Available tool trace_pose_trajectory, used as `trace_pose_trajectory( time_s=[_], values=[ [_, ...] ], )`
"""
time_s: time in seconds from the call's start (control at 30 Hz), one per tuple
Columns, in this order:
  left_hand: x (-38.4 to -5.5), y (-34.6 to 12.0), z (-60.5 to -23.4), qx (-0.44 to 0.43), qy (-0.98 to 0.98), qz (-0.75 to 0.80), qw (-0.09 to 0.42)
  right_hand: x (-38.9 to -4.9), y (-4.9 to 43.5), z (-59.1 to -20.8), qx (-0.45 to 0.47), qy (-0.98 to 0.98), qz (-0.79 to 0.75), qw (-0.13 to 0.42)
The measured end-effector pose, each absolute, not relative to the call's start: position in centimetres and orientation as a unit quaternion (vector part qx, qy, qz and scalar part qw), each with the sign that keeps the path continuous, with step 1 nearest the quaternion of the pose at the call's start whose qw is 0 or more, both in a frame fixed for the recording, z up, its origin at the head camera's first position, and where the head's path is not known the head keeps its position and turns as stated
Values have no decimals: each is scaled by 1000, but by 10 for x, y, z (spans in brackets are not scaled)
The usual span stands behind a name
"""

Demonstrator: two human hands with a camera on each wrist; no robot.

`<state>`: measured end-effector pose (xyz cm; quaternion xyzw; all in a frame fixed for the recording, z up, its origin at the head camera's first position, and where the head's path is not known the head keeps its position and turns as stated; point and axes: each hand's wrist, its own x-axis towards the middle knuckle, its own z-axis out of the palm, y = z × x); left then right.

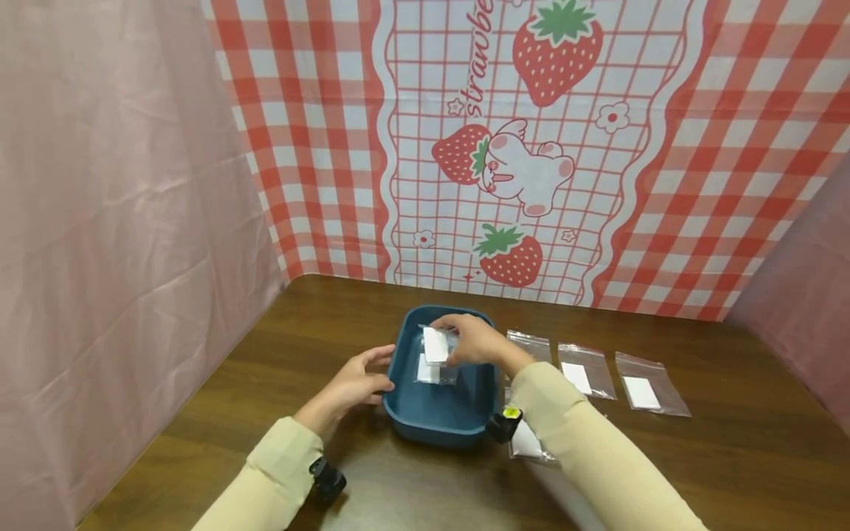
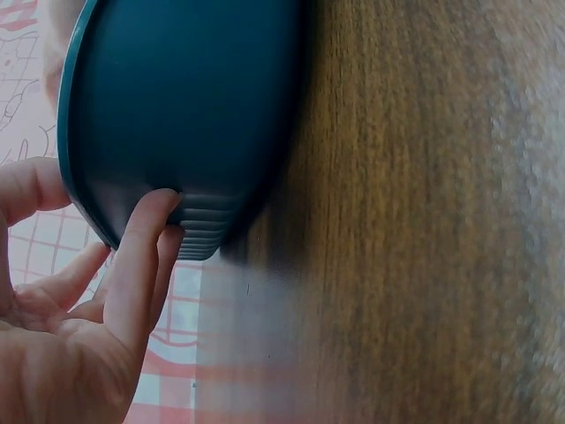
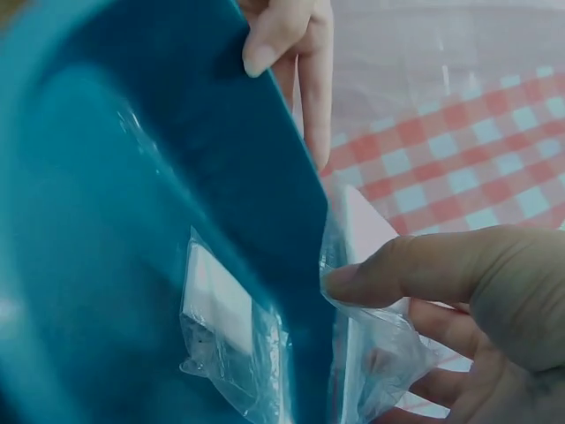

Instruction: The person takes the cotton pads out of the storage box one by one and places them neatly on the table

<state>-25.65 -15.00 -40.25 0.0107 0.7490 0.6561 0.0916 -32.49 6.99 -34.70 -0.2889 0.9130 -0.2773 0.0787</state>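
Observation:
A blue plastic bin (image 1: 434,434) stands on the wooden table. My left hand (image 1: 355,382) holds its left side, thumb over the rim and fingers against the outer wall (image 2: 185,115). Above the bin's inside, my right hand (image 1: 477,341) pinches a clear plastic bag with a white rectangular piece (image 1: 435,345) in it. The thumb (image 3: 353,281) presses on that bag's plastic in the right wrist view. Another bagged white piece (image 3: 216,296) lies on the bin's floor, partly covered by the held one in the head view.
Right of the bin lie more clear bags with white pieces, among them a middle one (image 1: 576,377), a far-right one (image 1: 640,392) and a nearer one (image 1: 526,442) partly behind my right sleeve. A checked strawberry cloth (image 1: 505,169) hangs behind the table.

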Motion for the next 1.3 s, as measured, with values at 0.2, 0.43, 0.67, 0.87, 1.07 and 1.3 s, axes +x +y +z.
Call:
trace_pose_trajectory(
  time_s=[0.2, 0.43, 0.67, 0.87, 1.07, 1.3],
  values=[
    [-256, -150, -402, 7, 749, 657, 86, -307, 85, -342, -305, 906, -291, 32],
    [-254, -150, -401, 9, 749, 656, 89, -286, 109, -347, -299, 901, -314, -1],
    [-252, -150, -402, 1, 756, 649, 85, -265, 137, -359, -297, 895, -330, -41],
    [-251, -149, -403, 7, 757, 648, 86, -243, 163, -370, -298, 892, -328, -88],
    [-251, -148, -405, 14, 752, 652, 90, -225, 187, -378, -288, 893, -330, -102],
    [-252, -148, -403, 26, 746, 660, 89, -212, 219, -388, -292, 901, -292, -133]
  ],
)
